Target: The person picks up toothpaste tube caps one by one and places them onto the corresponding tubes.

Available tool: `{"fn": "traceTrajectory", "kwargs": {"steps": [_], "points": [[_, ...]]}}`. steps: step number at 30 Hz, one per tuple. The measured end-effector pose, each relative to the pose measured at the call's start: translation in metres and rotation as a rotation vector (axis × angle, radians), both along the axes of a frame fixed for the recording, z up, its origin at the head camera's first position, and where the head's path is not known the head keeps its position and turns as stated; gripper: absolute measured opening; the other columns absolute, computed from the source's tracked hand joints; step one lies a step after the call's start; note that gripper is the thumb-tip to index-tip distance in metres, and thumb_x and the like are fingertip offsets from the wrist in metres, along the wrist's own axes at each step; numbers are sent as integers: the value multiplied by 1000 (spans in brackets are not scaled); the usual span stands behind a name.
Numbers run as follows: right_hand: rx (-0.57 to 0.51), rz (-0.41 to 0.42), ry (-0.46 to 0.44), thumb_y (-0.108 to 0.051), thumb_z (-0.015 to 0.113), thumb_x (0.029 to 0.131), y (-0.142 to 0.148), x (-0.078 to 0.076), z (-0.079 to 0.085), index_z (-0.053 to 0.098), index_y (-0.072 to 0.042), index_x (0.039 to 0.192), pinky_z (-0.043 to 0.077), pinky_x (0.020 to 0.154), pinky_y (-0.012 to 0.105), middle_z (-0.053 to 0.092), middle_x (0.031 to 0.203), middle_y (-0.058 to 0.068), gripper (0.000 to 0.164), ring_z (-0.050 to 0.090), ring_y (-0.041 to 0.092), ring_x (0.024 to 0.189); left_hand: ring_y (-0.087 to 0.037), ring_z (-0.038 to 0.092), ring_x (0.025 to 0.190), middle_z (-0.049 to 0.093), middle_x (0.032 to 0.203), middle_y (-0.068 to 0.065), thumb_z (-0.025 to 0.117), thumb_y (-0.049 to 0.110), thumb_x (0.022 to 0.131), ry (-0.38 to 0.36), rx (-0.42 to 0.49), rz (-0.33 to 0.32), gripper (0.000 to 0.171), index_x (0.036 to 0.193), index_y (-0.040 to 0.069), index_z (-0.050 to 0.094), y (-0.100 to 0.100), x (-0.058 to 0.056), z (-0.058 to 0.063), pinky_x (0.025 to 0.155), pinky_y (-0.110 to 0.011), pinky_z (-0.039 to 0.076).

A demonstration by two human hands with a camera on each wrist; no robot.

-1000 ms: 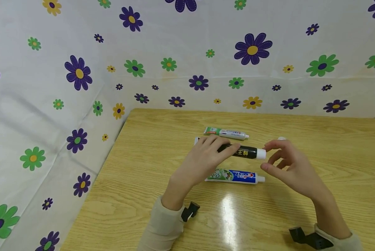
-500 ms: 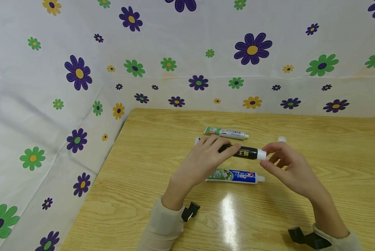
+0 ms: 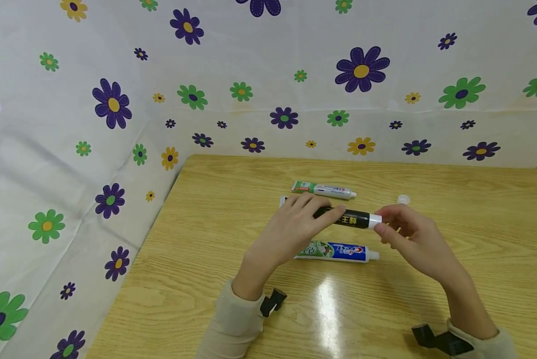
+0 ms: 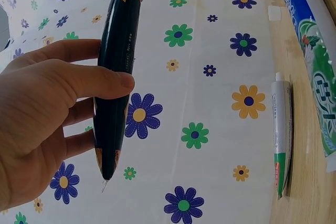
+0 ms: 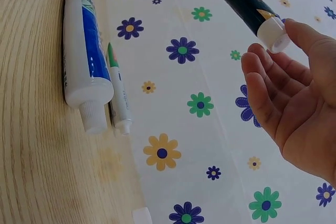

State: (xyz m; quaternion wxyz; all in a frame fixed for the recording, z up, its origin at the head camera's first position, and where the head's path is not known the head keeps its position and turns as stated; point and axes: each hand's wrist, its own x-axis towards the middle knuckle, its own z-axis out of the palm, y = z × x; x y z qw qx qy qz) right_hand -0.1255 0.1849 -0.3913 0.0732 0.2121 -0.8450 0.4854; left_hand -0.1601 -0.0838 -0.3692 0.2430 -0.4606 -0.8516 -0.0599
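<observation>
My left hand (image 3: 293,224) grips a black toothpaste tube (image 3: 352,218) with gold lettering, raised above the table. In the left wrist view the tube (image 4: 116,35) lies between thumb and fingers, its crimped end below. At its other end is a white cap (image 3: 374,221). My right hand (image 3: 414,239) pinches this cap between thumb and fingertips; the right wrist view shows the thumb on one side of the cap (image 5: 273,34) and fingertips on the other. A blue and green toothpaste tube (image 3: 340,252) lies nearer, a smaller green and white tube (image 3: 324,190) farther back.
A loose white cap (image 3: 403,199) lies on the wooden table (image 3: 196,229), behind my right hand. A flowered white cloth (image 3: 250,65) rises along the table's back and left edges.
My right hand's fingers have closed from just off the white cap to pinching it. The left hand and black tube have barely moved; the tubes on the table stay put.
</observation>
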Motion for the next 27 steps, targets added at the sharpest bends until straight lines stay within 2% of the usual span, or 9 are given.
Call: {"fn": "traceTrajectory", "kwargs": {"steps": [14, 18, 22, 27], "points": [[6, -13, -6, -2, 59, 98, 0, -2, -2, 61, -1, 109, 53, 55, 25, 62, 84, -1, 12, 60, 10, 66, -19, 59, 110, 64, 116, 1, 63, 12, 98, 19, -14, 3, 37, 133, 22, 59, 1, 1, -1, 94, -36, 50], [-13, -8, 20, 2, 61, 95, -1, -1, -2, 58, -1, 119, 52, 57, 23, 62, 95, -4, 24, 61, 10, 70, -20, 59, 110, 64, 116, -1, 63, 11, 98, -22, 4, -5, 37, 133, 21, 58, 1, 1, -1, 93, -38, 51], [-35, 7, 86, 9, 69, 86, 0, 0, -3, 58, -4, 125, 50, 59, 20, 60, 109, -9, 42, 61, 8, 75, -21, 58, 112, 63, 118, -2, 64, 8, 96, -77, 17, -10, 40, 134, 20, 57, 0, 1, -1, 93, -39, 51], [-42, 42, 162, 13, 75, 77, -1, 0, -4, 65, -7, 120, 47, 56, 19, 64, 97, -7, 49, 58, 7, 70, -22, 57, 114, 62, 121, -4, 66, 3, 94, -127, 12, -8, 45, 136, 18, 56, 0, 1, -1, 97, -40, 49]]}}
